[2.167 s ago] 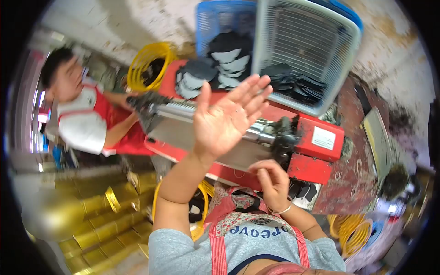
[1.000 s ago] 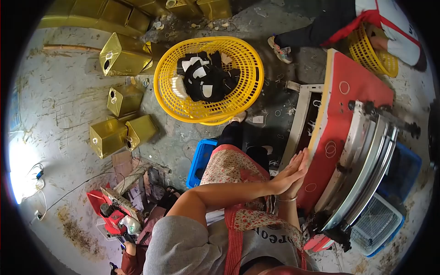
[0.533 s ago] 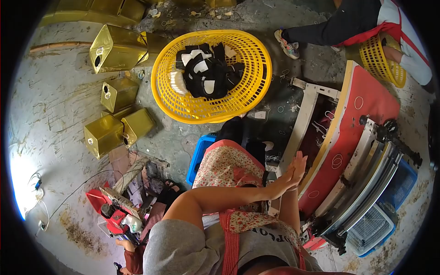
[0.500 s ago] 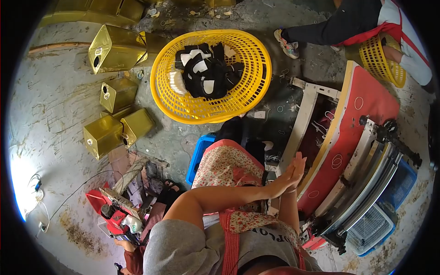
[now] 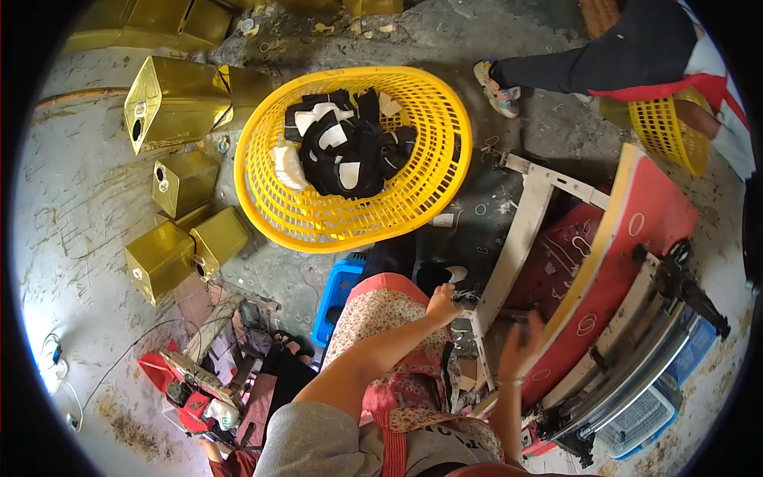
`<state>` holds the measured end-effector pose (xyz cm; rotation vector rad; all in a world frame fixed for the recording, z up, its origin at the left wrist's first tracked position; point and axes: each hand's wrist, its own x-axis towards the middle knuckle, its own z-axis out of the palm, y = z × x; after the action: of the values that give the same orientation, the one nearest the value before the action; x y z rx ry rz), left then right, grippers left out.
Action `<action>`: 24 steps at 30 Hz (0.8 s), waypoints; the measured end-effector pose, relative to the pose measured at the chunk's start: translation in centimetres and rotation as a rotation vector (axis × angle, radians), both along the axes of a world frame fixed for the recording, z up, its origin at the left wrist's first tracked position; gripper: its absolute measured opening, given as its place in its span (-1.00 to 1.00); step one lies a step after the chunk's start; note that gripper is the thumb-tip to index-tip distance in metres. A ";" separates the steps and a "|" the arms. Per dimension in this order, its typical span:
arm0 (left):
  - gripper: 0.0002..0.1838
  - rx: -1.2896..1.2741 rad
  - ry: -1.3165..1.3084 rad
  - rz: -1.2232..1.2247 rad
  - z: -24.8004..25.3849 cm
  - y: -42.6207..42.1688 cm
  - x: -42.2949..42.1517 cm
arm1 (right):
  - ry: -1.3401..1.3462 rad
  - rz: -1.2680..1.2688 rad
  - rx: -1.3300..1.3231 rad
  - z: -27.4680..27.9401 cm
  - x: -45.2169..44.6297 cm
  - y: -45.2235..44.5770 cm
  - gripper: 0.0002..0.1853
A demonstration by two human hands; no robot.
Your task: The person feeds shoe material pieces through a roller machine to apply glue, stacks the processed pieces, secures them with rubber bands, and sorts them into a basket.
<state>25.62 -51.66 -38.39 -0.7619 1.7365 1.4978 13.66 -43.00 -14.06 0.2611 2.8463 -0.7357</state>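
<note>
My left hand (image 5: 445,306) is curled closed in front of the floral apron (image 5: 381,314), near the table's pale metal frame (image 5: 520,238); nothing shows in its fingers. To the right, my right hand (image 5: 520,347) has its fingers apart, slightly blurred, beside the light edge of the red table (image 5: 584,318). It holds nothing, and a bracelet circles its wrist. Ahead, a yellow basket (image 5: 258,211) contains black cloth pieces (image 5: 342,159) with white patches. The two hands are apart from each other.
Gold tins (image 5: 163,250) stand on the left. A blue crate (image 5: 330,302) is beside my legs. Metal rollers (image 5: 628,374) are mounted at the red table. Another person's leg (image 5: 556,70) and a yellow basket (image 5: 668,131) are at the upper right. Red equipment (image 5: 195,409) sits lower left.
My hands, pressed together before, have separated. The left moved left and up and curled; the right moved down with its fingers apart. The view has shifted, so the yellow basket appears lower and farther left.
</note>
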 end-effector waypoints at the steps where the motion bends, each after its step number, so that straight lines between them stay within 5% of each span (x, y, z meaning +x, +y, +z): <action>1: -0.16 -0.014 -0.014 0.034 1.1 -2.0 -0.6 | 0.106 0.103 0.134 1.3 -1.3 0.7 -0.65; 6: -0.17 -0.093 -0.062 -0.255 1.3 -3.9 -0.6 | 0.256 0.365 0.609 -0.7 -3.5 8.7 -0.52; 7: -0.40 -0.094 0.112 -0.246 -0.8 -2.4 1.7 | 0.261 0.420 0.698 -1.8 -3.6 9.6 -0.50; 9: -0.72 0.138 -0.140 -0.316 0.9 -3.6 -0.7 | 0.146 0.448 0.678 -2.9 -3.8 10.7 -0.47; 11: -0.81 0.035 -0.080 -0.329 0.7 -3.6 -1.3 | 0.080 0.463 0.709 -4.0 -3.6 12.1 -0.48; 16: -0.73 -0.192 0.136 -0.856 -3.3 -6.0 -1.3 | 0.160 0.517 0.831 -6.3 -3.7 12.8 -0.50; 19: -0.69 -0.295 0.139 -0.864 -3.2 -9.5 -4.7 | 0.180 0.496 0.820 -7.0 -3.6 12.8 -0.48; 24: -0.50 -0.794 0.418 -0.788 -9.7 -11.3 -7.5 | 0.163 0.476 0.833 -7.1 -3.4 13.0 -0.41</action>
<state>18.16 -62.97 -48.07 -0.0351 2.5696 0.4168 10.26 -30.04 -21.15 -0.3802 3.0073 0.5534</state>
